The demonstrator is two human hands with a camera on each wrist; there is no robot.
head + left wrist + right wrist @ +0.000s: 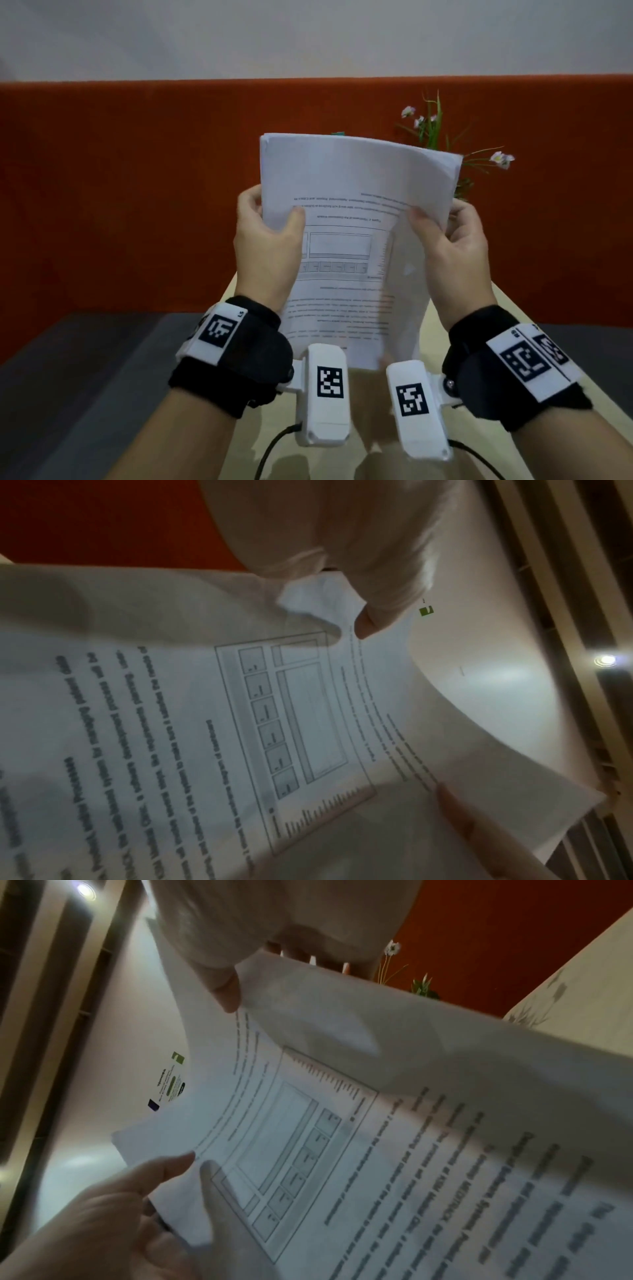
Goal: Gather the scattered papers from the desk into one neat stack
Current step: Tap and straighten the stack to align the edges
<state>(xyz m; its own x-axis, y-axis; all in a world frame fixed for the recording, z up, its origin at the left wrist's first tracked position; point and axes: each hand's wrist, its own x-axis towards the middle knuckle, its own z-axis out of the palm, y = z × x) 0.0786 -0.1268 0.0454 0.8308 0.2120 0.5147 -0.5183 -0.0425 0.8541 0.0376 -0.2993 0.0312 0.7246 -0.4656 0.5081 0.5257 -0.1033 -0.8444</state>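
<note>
Now the left hand [270, 240] and right hand [448, 240] pinch the papers [352, 212] upright, thumbs in front; better tap the bottom edge on the desk [534, 359] with a loose grip.

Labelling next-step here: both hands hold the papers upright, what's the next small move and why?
Probably tap the papers on the desk to square them: left hand and right hand grip the sides, the bottom edge hangs above the desk, and sheets look offset.
</note>
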